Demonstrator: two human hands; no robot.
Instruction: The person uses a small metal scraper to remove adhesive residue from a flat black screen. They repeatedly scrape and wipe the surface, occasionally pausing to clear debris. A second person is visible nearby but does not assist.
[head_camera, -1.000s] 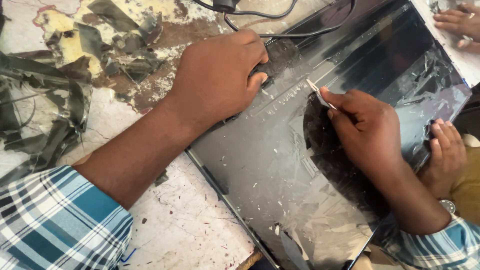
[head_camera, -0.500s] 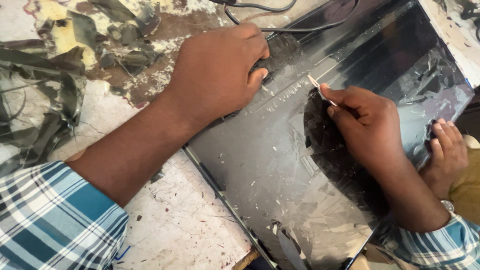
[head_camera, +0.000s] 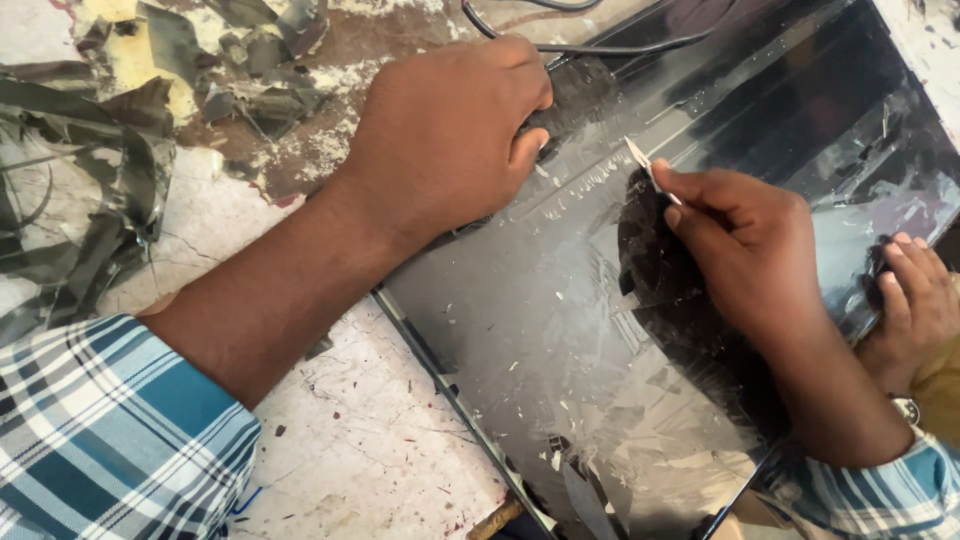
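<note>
Across the right half of the worn, paint-flecked bench lies the large flat dark glossy panel, partly covered in torn silvery film. The right hand, its grip pinched together on a thin pale blade, has crept slightly further along the panel over the last second, so scraping seems to be going slowly. The left hand has stayed pressed on the panel's upper left corner, fingers curled over a dark object I cannot identify. Another person's hand rests at the panel's right edge. Peeled dark film scraps litter the bench's left edge. The panel's far corners are cut off.
</note>
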